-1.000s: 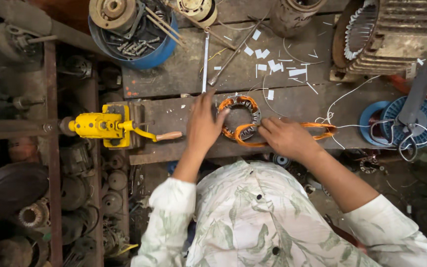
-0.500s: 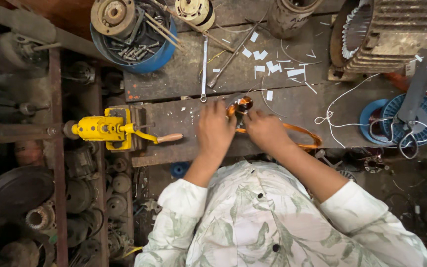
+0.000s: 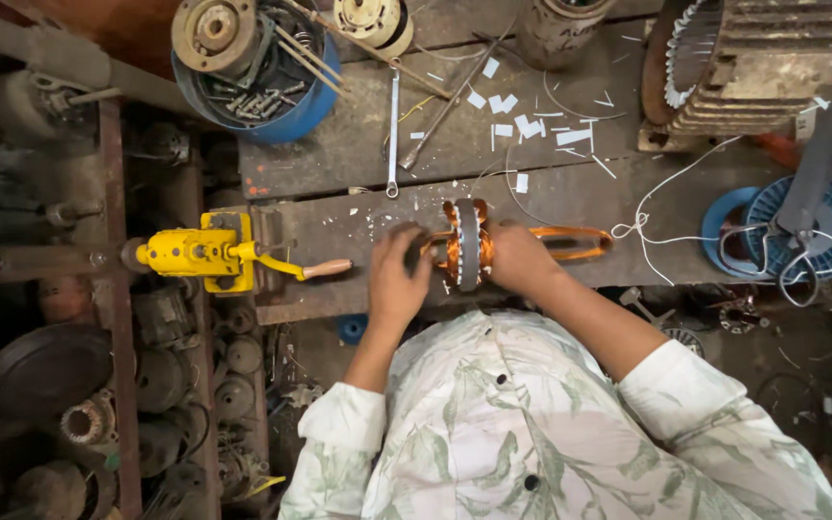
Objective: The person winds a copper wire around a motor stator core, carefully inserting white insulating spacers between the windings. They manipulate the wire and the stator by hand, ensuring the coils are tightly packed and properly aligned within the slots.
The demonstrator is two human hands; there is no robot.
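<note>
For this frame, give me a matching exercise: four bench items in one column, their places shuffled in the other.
Things:
1. yellow hand-crank winder
2. round stator core with copper coils
3. blue bucket of metal parts
4. steel combination spanner

Places:
A. far left on the bench top
B. lying beyond the hands, pointing away from the person
C. clamped at the bench's left end
D. on edge between the left hand and right hand

Pairs: 1-C, 2-D, 3-A, 4-B
</note>
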